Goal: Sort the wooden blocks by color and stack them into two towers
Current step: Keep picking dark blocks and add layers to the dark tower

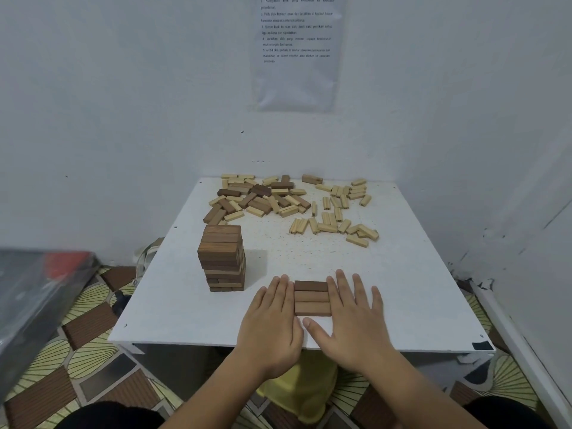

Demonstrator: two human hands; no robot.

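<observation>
— What are you doing with those three?

— I am squaring up the row of three dark blocks point(312, 298) near the near edge of the desk point(402, 289). My left hand point(272, 323) is lying flat against the row's left ends and my right hand point(349, 320) against its right ends. The fingers point(342, 283) are straight and a little spread, pinching nothing. Only the inner edges of the hands are touching the wood.

— And how are you making it go well?

— I am pressing inward evenly from both sides, so that the ends are lining up flush and no block is skewing. I am holding both palms low on the desk, so that nothing is riding up.

— Where is the layer going?

— I am judging that it belongs on the dark tower point(223, 258), which is standing to the left and a little farther off. Its lower layers are looking slightly uneven, so I am planning to lift the three as one tight set and lower them gently, crosswise to the top layer.

— And the rest?

— A mixed pile point(260, 196) is lying at the far left, and the light blocks point(340, 212) are lying scattered at the far right. No light tower is showing yet.
</observation>
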